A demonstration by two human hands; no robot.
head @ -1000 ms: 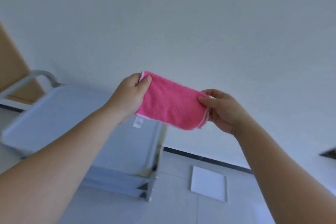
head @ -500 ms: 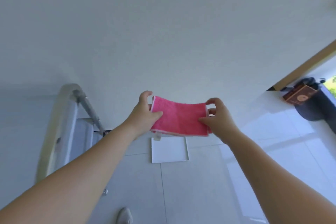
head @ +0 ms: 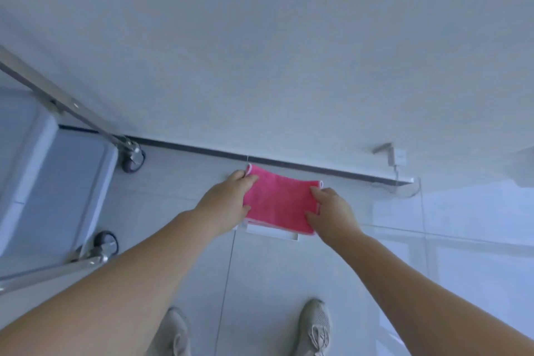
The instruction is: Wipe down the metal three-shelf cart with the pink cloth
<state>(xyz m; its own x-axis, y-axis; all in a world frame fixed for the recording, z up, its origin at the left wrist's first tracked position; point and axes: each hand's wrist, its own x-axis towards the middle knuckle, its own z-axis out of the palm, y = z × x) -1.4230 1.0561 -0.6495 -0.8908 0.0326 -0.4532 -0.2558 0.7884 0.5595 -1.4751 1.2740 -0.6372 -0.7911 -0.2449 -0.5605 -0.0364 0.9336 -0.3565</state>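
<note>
Two hands, left [head: 228,202] and right [head: 332,214], grip pink cloth [head: 280,205] above tiled floor [head: 260,274]; cart [head: 57,176] left.

White wall [head: 289,52], dark baseboard [head: 289,163], glossy pale tiled floor [head: 462,240], wall socket [head: 400,157]

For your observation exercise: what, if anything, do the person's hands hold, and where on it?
Both hold the pink cloth: the left hand its left edge, the right hand its right edge.

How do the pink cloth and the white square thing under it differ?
The pink cloth is soft, bright and held up by the left hand and right hand; the white square is pale, looks stiff and flat, and lies on the floor, mostly hidden. Both look rectangular.
</note>
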